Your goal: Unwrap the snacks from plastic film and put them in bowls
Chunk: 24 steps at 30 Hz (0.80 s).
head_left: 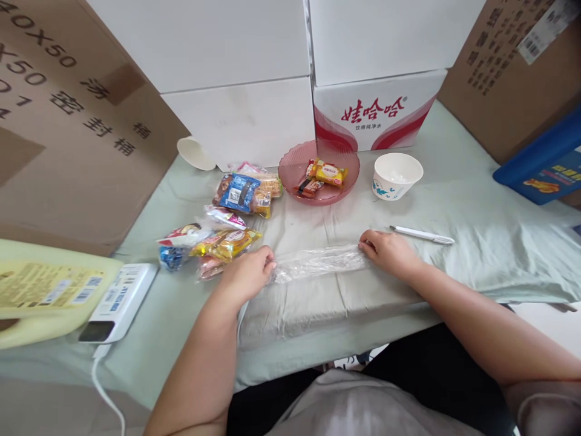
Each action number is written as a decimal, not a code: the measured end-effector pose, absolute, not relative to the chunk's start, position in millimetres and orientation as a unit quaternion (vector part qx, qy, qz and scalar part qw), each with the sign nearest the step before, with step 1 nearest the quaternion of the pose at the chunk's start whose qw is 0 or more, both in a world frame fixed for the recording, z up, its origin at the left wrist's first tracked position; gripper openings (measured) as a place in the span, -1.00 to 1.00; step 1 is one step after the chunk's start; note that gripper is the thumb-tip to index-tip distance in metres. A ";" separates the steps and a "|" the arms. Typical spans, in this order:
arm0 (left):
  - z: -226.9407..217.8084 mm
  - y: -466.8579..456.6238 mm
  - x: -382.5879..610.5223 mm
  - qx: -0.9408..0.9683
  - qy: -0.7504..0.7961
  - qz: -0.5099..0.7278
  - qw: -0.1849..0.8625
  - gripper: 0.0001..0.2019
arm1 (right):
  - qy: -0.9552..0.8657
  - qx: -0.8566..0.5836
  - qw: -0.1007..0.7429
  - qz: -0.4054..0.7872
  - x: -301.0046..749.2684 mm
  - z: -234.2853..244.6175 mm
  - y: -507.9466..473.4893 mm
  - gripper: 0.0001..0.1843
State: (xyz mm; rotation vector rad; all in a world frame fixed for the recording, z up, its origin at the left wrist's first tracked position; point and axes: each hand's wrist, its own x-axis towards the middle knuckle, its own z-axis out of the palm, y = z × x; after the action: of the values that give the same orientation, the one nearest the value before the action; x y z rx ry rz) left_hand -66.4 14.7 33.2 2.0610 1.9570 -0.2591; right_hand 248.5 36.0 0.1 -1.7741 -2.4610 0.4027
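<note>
A clear plastic bag or film (320, 263) is stretched flat and narrow across the cloth-covered table. My left hand (252, 269) pinches its left end, close beside a pile of wrapped snacks (227, 242). At the other end my right hand (389, 251) is closed on the film, fingers curled. A white pen (423, 235) lies just beyond my right hand. Farther back, a pink glass bowl (290, 181) holds a few wrapped snacks (329, 172). To its right stands a paper cup (397, 175) with something clear inside.
White cartons (249, 121) stand stacked along the back. Brown boxes flank both sides. At left lie a pale yellow jug (45, 290) and a white power bank (120, 303) with a cable. A tipped paper cup (196, 153) and a blue container (544, 163) are near the edges.
</note>
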 end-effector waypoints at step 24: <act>20.2 -16.1 -27.4 0.777 0.630 0.021 -0.001 -0.63 | -0.816 -0.558 -0.001 0.149 256.2 14.9 30.9 -0.89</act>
State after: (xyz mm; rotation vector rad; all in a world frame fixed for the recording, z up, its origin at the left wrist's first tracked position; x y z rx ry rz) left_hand -27.4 -16.1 20.2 2.4411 1.9792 0.0672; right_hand 256.2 30.9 14.9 -1.7556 -2.5654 0.4695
